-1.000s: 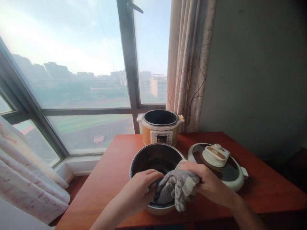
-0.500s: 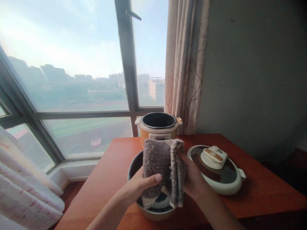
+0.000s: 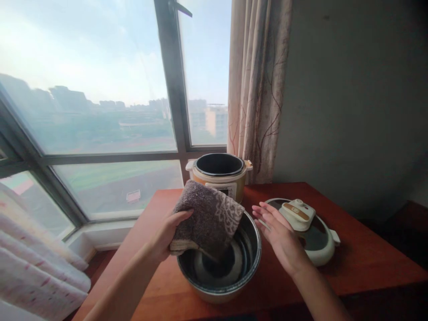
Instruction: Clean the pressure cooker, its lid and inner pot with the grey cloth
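Holding a folded grey-brown towel (image 3: 209,218) over the inner pot (image 3: 219,263): left hand (image 3: 167,232) grips it at the left edge, thumb on top, other fingers curled underneath and mostly hidden. Towel has a pale lace-like pattern on its right part. Its lower right corner dips inside the pot's rim; can't tell if it touches the wall. Upper part of the towel overlaps the view of the cooker behind it.

Right hand (image 3: 277,229) is open, holding nothing, fingers straight and slightly spread, palm facing left toward the towel. It's off the towel with a clear gap, hovering above the pot's right rim.

Pot: round, metal, dark inside with lighter rings on the bottom, sitting on the red-brown table (image 3: 361,263) near the front edge. No contents visible.

Behind it, near the window: cooker base (image 3: 219,174), yellow-cream body, lid off, dark cavity, control panel facing the camera and partly covered by the towel.

Right of the pot: cooker lid (image 3: 312,236) lying flat on the table, handle side up, cream rim, dark top, cream handle with a brown strip. Right hand partly overlaps its left edge in view.

Background: large window (image 3: 100,111) with hazy buildings and green ground outside, patterned curtain (image 3: 257,89) hanging at the right of the frame, grey wall (image 3: 354,107) on the right. Another pale curtain (image 3: 36,263) at lower left.
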The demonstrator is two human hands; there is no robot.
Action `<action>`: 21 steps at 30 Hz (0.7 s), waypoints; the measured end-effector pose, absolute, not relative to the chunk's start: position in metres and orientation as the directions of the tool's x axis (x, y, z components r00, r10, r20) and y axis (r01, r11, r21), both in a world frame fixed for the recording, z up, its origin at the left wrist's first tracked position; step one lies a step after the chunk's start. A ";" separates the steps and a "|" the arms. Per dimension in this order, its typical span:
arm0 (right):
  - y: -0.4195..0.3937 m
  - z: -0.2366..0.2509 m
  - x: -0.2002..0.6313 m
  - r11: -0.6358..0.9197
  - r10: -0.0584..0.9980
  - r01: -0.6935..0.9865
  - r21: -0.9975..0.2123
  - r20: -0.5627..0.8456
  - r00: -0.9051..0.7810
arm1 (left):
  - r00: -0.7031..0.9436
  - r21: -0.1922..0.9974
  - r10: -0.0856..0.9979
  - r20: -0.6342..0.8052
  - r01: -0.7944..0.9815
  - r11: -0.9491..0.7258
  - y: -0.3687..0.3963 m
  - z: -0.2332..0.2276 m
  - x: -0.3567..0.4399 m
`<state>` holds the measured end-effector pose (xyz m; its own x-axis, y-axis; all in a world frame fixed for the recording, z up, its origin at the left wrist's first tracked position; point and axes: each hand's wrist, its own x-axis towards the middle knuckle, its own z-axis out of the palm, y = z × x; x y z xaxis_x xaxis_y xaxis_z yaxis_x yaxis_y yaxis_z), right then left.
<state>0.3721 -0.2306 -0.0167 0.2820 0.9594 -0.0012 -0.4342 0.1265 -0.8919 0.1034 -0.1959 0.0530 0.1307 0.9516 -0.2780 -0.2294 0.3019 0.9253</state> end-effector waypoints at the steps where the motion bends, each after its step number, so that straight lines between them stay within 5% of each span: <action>1: -0.232 -0.024 0.375 0.138 0.946 -0.348 -0.927 0.020 0.323 | 0.119 0.937 0.955 -0.271 -0.194 0.290 -0.195 0.055 0.101; 6: -0.243 -0.062 0.375 0.110 0.919 -0.029 -0.994 0.090 0.383 | 0.217 0.985 0.961 -0.172 0.038 0.168 -0.193 0.053 0.105; 11: -0.256 -0.077 0.359 -0.001 0.962 -0.063 -0.998 -0.018 0.271 | 0.377 0.961 0.902 -0.212 0.249 0.121 -0.183 0.035 0.127; 15: -0.256 -0.081 0.346 0.063 0.915 -0.066 -0.996 0.031 0.402 | 0.529 0.873 0.785 -0.324 0.486 0.033 -0.180 0.022 0.155; 21: -0.254 -0.087 0.337 0.122 0.900 -0.162 -0.979 0.041 0.434 | 0.663 0.851 0.635 -0.396 0.524 -0.017 -0.195 0.016 0.194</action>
